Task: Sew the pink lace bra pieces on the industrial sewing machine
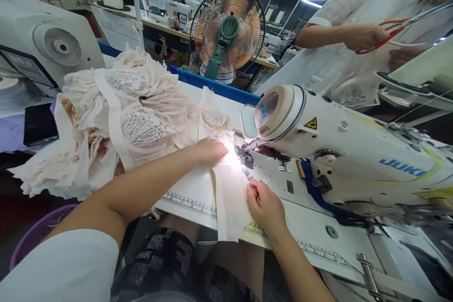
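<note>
A cream fabric piece with lace (231,203) lies under the bright lamp of the white sewing machine (339,137), its lower end hanging over the table's front edge. My left hand (212,152) is closed on its upper part, just left of the needle area, with the fingertips partly hidden. Lower down, my right hand (265,205) pinches the right edge of the same cloth between thumb and fingers. The presser foot (244,155) stands close to the fabric's right side; whether it presses on the cloth I cannot tell.
A large heap of cream lace pieces (141,127) covers the left of the table. Behind stands a fan (228,33). Opposite, a person's hand (366,37) holds red-handled scissors (384,40) beside lace fabric. A measuring tape strip (191,204) runs along the front edge.
</note>
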### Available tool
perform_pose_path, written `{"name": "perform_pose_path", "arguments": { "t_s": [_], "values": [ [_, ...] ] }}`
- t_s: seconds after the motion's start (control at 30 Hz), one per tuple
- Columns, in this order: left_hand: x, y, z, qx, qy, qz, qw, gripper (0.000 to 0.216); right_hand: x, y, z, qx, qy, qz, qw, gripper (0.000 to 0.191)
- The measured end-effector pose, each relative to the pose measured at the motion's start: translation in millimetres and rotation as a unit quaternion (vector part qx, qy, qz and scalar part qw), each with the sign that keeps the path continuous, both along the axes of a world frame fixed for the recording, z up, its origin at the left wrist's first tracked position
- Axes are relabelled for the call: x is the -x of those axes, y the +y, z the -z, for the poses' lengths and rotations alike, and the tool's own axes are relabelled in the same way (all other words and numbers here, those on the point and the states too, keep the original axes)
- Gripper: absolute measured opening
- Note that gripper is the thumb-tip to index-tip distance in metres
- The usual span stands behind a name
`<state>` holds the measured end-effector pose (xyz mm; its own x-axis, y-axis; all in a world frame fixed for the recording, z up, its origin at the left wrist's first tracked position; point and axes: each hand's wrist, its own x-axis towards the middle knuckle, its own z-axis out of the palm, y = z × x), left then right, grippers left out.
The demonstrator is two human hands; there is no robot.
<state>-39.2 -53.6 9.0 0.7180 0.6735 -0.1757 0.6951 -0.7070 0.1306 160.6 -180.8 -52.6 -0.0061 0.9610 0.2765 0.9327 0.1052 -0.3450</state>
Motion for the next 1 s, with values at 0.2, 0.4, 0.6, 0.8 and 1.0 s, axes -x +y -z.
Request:
{"name": "perform_pose_path", "arguments": {
  "t_s": [0.2, 0.4, 0.6, 0.8, 1.0],
  "values": [
    [6.5, -7.8, -10.1, 0.015, 0.043, -0.008, 0.999, 0.008, -1.3, 0.3, 0.2, -0.002, 0.005, -0.005, 1.000, 0.030],
    [22.8, -9.6, -18.7, 0.012, 0.084, -0.003, 0.996, 0.009, -3.5, -0.7, 1.0, 0.001, 0.019, -0.013, 1.000, 0.027],
    [-1.5, -18.4, -10.6, -0.033, 0.023, -0.047, 0.998, 0.017, -3.1, -1.4, -2.1, -0.008, 0.012, -0.029, 0.999, 0.024],
    [-12.6, -20.1, 6.7, -0.012, -0.045, -0.107, 0.993, 0.011, -4.3, -3.8, -1.2, -0.010, -0.003, -0.029, 1.000, 0.024],
    [-2.4, -14.0, 8.0, 0.049, -0.123, -0.125, 0.983, 0.007, 16.7, 18.2, -22.5, -0.006, 0.066, -0.065, 0.996, 0.033]
  ]
}}
